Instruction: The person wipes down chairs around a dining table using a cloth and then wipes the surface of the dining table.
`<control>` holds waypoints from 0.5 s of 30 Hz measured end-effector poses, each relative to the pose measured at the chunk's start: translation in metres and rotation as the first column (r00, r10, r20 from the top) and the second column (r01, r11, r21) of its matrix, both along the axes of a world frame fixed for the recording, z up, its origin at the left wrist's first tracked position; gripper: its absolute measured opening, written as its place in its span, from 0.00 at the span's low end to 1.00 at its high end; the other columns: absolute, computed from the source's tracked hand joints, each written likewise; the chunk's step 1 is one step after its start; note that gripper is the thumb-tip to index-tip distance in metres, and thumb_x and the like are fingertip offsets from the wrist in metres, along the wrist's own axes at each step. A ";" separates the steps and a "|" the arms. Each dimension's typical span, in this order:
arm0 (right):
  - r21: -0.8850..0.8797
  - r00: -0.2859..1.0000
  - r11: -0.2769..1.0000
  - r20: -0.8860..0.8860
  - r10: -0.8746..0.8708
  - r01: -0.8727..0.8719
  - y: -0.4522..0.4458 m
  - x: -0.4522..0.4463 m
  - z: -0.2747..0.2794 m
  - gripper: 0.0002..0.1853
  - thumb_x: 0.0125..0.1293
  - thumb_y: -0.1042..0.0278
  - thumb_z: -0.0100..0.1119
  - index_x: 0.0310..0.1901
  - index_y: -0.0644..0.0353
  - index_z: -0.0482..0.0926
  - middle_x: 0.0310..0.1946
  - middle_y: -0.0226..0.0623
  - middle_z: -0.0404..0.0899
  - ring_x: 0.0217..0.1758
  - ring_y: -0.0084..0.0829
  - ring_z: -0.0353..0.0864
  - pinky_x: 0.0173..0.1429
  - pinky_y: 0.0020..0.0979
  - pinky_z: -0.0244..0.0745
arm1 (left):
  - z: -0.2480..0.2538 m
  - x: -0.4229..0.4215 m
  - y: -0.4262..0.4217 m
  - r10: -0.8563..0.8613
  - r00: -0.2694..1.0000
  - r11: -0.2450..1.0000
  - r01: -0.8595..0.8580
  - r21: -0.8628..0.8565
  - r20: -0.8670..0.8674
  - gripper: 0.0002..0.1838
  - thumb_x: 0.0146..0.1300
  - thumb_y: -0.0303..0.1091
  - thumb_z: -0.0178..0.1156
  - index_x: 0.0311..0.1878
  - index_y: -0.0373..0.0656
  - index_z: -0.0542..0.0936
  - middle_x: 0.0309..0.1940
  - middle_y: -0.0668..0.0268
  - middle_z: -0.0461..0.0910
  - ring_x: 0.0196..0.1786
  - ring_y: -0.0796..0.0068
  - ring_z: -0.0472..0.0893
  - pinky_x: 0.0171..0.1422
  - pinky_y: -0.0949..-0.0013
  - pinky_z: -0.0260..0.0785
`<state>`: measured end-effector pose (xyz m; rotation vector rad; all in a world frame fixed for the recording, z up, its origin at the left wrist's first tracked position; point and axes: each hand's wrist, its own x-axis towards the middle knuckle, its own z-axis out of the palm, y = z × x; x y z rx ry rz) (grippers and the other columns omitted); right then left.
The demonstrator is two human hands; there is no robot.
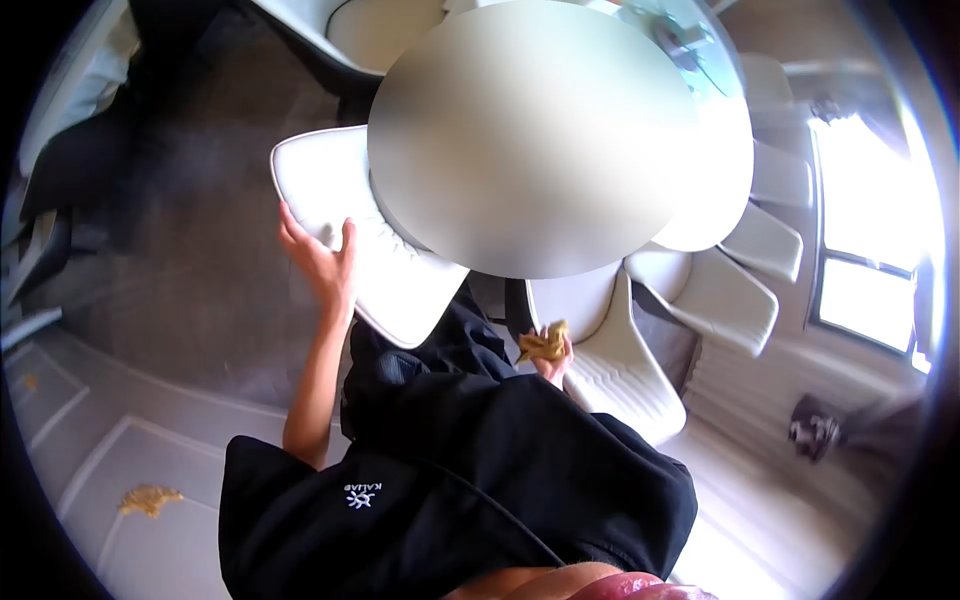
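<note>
A white padded chair (400, 285) stands in front of me, partly covered by a large blurred oval. My left hand (323, 262) grips the near left edge of this chair, its fingers spread on the white surface and the thumb apart. Lower and to the right, my right hand (552, 366) is closed on a crumpled yellow-brown cloth (544, 343). That hand is beside another white chair (625, 385) with a ribbed seat. What lies behind the oval is hidden.
More white chairs (720, 300) line the right side, near a bright window (866, 200) and a dark tied curtain (815, 428). A glass tabletop (705, 50) shows at the top. Dark floor (200, 290) lies left; a white panelled wall (190, 470) is lower left.
</note>
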<state>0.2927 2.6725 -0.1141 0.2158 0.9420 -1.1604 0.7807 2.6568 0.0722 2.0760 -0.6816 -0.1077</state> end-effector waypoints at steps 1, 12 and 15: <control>0.115 0.994 0.989 -0.047 0.095 -0.089 -0.043 0.038 0.032 0.21 0.55 0.58 0.56 0.51 0.55 0.73 0.47 0.42 0.75 0.55 0.49 0.70 0.61 0.63 0.56 | 0.002 0.000 0.000 0.040 0.999 0.999 -0.040 0.032 0.001 0.47 0.52 0.39 0.65 0.68 0.32 0.49 0.62 0.42 0.55 0.64 0.45 0.59 0.68 0.51 0.51; 0.244 -0.491 0.632 -0.834 -0.250 -0.736 -0.412 0.276 -0.306 0.22 0.64 0.53 0.47 0.48 0.65 0.72 0.47 0.54 0.74 0.48 0.53 0.72 0.50 0.49 0.68 | 0.003 -0.002 -0.001 0.096 0.994 0.943 -0.108 0.314 0.052 0.42 0.56 0.38 0.60 0.70 0.40 0.50 0.69 0.52 0.50 0.71 0.56 0.52 0.72 0.56 0.44; 0.407 -0.563 0.459 -0.778 -0.279 -0.790 -0.461 0.348 -0.301 0.19 0.63 0.59 0.48 0.50 0.62 0.71 0.45 0.55 0.72 0.46 0.55 0.71 0.50 0.52 0.66 | 0.011 0.009 0.019 -0.009 0.976 0.812 -0.121 0.571 0.219 0.45 0.58 0.54 0.54 0.71 0.38 0.47 0.70 0.52 0.51 0.70 0.56 0.54 0.72 0.55 0.45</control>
